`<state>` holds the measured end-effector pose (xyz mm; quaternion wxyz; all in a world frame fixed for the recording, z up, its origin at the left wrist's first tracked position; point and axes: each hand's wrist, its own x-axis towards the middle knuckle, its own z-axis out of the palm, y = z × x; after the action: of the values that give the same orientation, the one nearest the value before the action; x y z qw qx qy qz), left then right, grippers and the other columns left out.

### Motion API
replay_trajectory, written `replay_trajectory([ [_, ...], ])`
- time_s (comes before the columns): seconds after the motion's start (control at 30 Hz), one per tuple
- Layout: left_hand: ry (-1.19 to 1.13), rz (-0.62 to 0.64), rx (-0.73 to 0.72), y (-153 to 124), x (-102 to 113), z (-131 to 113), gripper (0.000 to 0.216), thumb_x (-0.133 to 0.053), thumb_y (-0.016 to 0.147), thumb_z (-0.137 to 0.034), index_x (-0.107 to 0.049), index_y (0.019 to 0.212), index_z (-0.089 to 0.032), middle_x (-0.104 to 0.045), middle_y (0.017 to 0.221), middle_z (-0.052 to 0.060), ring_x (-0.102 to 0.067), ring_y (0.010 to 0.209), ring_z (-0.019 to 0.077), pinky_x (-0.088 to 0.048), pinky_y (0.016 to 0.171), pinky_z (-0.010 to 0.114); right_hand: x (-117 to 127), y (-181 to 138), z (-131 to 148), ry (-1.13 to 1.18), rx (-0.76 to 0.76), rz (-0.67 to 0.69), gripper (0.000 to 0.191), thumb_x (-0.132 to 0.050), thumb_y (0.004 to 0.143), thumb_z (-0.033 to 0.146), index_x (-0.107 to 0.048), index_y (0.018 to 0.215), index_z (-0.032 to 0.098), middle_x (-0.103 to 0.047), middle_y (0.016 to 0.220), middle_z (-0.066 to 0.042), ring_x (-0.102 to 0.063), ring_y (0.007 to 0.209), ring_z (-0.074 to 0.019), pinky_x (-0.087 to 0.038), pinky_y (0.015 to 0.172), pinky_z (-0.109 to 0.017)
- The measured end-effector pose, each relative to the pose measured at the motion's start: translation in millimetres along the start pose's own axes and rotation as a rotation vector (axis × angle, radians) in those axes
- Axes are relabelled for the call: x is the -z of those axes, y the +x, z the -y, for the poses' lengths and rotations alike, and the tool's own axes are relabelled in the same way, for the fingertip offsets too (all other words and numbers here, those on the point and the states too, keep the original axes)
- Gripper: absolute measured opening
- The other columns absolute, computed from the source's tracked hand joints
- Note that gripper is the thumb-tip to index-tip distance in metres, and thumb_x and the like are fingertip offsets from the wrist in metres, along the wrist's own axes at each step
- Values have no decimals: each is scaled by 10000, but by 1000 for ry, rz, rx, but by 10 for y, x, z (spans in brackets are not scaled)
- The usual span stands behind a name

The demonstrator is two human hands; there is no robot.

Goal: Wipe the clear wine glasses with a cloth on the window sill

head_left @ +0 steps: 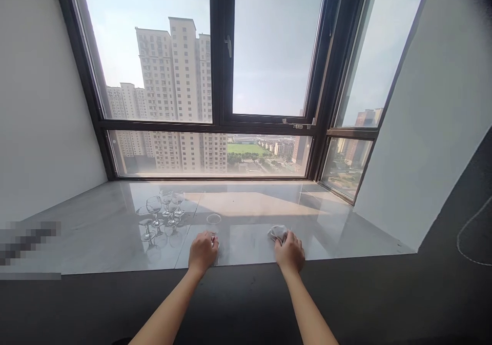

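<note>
My left hand is closed around the lower part of a clear wine glass that stands upright on the glossy marble window sill; the rim shows just above my fingers. My right hand rests on a small crumpled white cloth lying on the sill, fingers curled over its near edge. Both forearms reach in from the bottom of the view.
Several more clear wine glasses stand grouped on the sill to the left of my left hand. A dark ledge runs along the sill's near edge. Behind is a large black-framed window with white walls on either side.
</note>
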<state>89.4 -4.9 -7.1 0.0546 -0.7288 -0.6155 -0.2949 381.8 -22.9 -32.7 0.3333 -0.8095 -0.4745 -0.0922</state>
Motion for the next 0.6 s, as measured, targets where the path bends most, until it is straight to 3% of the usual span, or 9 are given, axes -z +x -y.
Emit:
replay_trajectory([
  [0.13, -8, 35, -43, -4, 15, -20, 254, -389, 920, -278, -608, 856, -165, -625, 823, 88, -570, 840, 208, -374, 706, 308, 41, -33, 76, 153, -112, -8, 529, -436, 867, 370, -316, 1345, 178, -583, 1186, -136, -578, 1004, -280, -399, 750, -327],
  [0.27, 12, 47, -52, -18, 30, -31, 291, -349, 940, -291, -568, 794, -166, -603, 802, 78, -557, 802, 193, -350, 665, 295, 182, -6, 489, 428, -115, 14, 508, -419, 844, 368, -278, 1295, 180, -538, 1183, -133, -585, 941, -257, -389, 609, -288],
  [0.37, 3, 70, -66, -21, 30, -36, 270, -348, 941, -280, -562, 817, -171, -601, 819, 66, -551, 811, 180, -342, 655, 276, 337, 30, 1046, 602, 110, 20, 473, -460, 799, 309, -291, 1227, 194, -531, 1080, -99, -567, 828, -230, -385, 587, -280],
  [0.43, 0, 80, -69, -17, 20, -34, 261, -350, 943, -278, -565, 837, -174, -603, 832, 64, -550, 830, 179, -346, 666, 271, 438, 41, 1441, 629, 309, 22, 474, -488, 741, 214, -326, 1186, 197, -532, 1047, -92, -546, 881, -228, -407, 664, -292],
  [0.53, 5, 98, -59, -7, 7, -25, 261, -351, 948, -279, -571, 856, -173, -613, 861, 71, -557, 881, 186, -357, 705, 273, 557, 21, 1896, 526, 618, 171, 427, -496, 687, 119, -430, 1099, 210, -571, 939, -65, -529, 936, -229, -397, 744, -296],
  [0.6, 2, 116, -41, 0, 9, -22, 266, -343, 954, -280, -576, 884, -173, -621, 882, 74, -562, 904, 188, -360, 721, 275, 610, -19, 2055, 408, 738, 292, 348, -502, 709, 131, -491, 1049, 205, -593, 880, -66, -537, 925, -238, -385, 763, -306],
])
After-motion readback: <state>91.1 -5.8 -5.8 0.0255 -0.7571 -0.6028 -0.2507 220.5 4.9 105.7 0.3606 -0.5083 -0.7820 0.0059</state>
